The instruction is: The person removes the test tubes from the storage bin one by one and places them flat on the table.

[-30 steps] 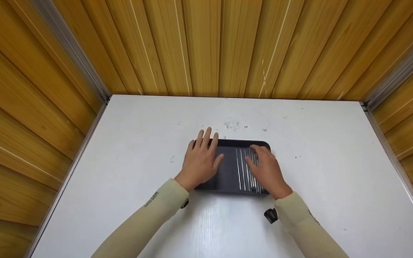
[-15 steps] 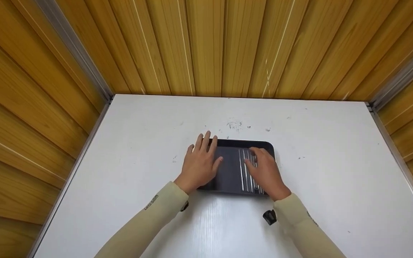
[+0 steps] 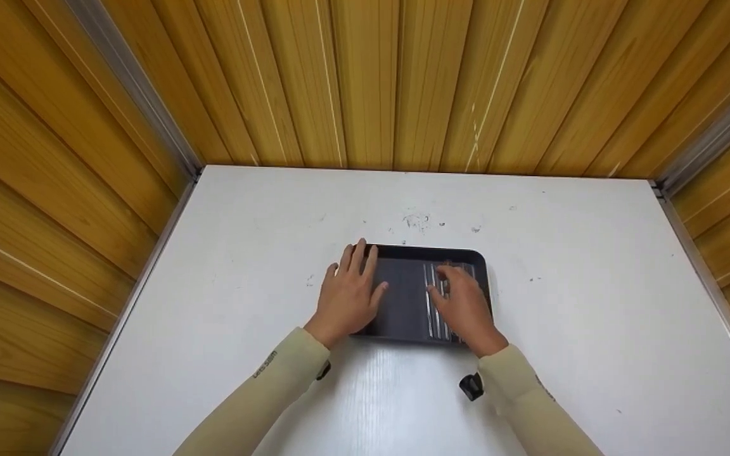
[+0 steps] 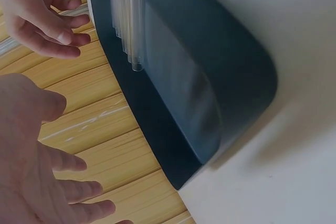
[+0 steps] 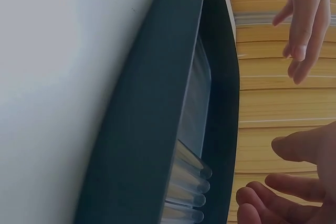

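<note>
A dark, rounded-corner tray [image 3: 397,297] lies on the white table. Several clear test tubes [image 3: 431,310] lie side by side in its right part, and their rounded ends show in the right wrist view. My left hand [image 3: 343,297] is over the tray's left end, its fingers spread and pointing at the far rim. Over the tubes is my right hand [image 3: 463,307], fingers loosely bent and thumb apart, partly hiding them. Both wrist views show nothing in the left palm [image 4: 26,166] and nothing between the right fingers [image 5: 294,213].
The white table [image 3: 263,253] has dark scuff marks behind the tray. Yellow wood-patterned panels [image 3: 365,82] wall it in at the back and both sides, with grey metal posts [image 3: 156,101] at the corners.
My right hand has drawn a little left, baring more of the tray's right edge. My left hand has shifted slightly left and toward me. The tubes still lie in the tray.
</note>
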Tool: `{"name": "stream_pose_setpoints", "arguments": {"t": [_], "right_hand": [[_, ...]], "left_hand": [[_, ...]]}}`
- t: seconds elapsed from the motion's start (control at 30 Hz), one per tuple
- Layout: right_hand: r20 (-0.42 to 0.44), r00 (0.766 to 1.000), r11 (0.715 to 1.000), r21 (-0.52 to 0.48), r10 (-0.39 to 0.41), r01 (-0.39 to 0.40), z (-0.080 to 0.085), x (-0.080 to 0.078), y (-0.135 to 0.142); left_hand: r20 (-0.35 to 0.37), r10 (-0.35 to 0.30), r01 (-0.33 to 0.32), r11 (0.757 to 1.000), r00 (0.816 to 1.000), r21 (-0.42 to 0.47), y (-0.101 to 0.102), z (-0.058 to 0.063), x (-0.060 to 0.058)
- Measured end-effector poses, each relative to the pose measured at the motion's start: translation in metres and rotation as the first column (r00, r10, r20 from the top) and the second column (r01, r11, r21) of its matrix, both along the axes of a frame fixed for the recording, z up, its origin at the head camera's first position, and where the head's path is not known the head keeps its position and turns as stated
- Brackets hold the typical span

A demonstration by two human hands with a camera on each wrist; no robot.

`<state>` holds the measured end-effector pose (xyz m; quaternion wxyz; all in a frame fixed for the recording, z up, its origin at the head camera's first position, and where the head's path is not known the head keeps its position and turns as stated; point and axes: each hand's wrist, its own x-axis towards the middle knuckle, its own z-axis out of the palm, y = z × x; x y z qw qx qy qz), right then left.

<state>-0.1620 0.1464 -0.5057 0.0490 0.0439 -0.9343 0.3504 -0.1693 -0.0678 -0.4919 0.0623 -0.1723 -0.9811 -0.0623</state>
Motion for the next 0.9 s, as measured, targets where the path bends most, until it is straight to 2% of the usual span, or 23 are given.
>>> {"name": "stream_pose_setpoints", "arguments": {"t": [0.2,0.57,0.9], "right_hand": [[0.001,1.000,1.000,-0.006,-0.008,0.008,-0.006,0.001,-0.002],[0.031,0.999,1.000,-0.029,-0.009,0.010,-0.015,0.001,-0.007],[0.002,1.000,1.000,-0.027,-0.001,0.001,-0.021,0.001,-0.011]], "left_hand": [[-0.011,0.001,-0.001,1.000,1.000,0.009,-0.004,-0.007,0.004],[0.032,0.045,-0.044,0.999,0.998,-0.029,-0.015,-0.022,0.006],[0.078,0.058,-0.055,0.998,0.995,-0.041,-0.023,-0.030,0.009]]}}
